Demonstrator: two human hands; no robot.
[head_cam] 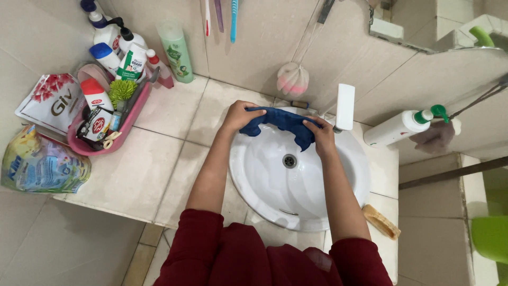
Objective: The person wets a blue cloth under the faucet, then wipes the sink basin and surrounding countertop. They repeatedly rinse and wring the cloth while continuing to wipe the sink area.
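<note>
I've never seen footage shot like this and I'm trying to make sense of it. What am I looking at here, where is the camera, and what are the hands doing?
There is no machine here. One camera sits on a person's head and looks straight down, so you see their own two arms in dark red sleeves reaching away from you.

Both hands grip a dark blue cloth over a round white sink: the left hand holds one end, the right hand the other. A white tap stands at the far rim.

The sink is set in a tiled counter. On the left stands a pink basket full of bottles and tubes, with two soft refill pouches beside it. On the right lies a white pump bottle, and a tan bar rests near the front edge.
</note>
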